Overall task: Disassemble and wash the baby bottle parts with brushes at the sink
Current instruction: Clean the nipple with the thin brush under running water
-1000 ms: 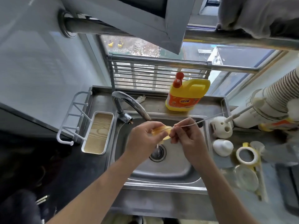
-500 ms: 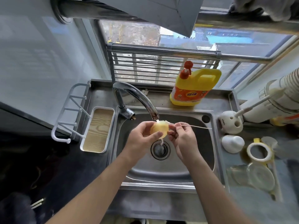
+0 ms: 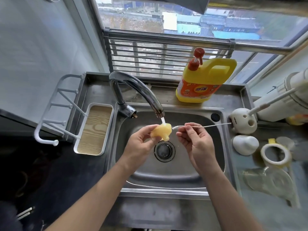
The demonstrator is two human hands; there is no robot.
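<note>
Over the steel sink (image 3: 191, 177), my left hand (image 3: 140, 145) holds a yellowish silicone bottle nipple (image 3: 160, 131) under the water running from the faucet (image 3: 143, 92). My right hand (image 3: 195, 140) pinches a thin white wire brush (image 3: 205, 126) whose tip sits just right of the nipple, apart from it. To the right on the counter lie the yellow-and-white bottle ring (image 3: 275, 155) and the clear bottle body (image 3: 268, 180).
A yellow dish-soap jug (image 3: 205, 80) stands behind the sink. A white brush holder (image 3: 244, 121) and a white dome cap (image 3: 245, 144) sit right of the basin. A white rack with a wood-pattern tray (image 3: 94, 129) is on the left. The drain (image 3: 164, 150) is below my hands.
The view has dipped and closed in on the sink. The brush tip has come out of the nipple, and my hands have drawn slightly apart under the stream.
</note>
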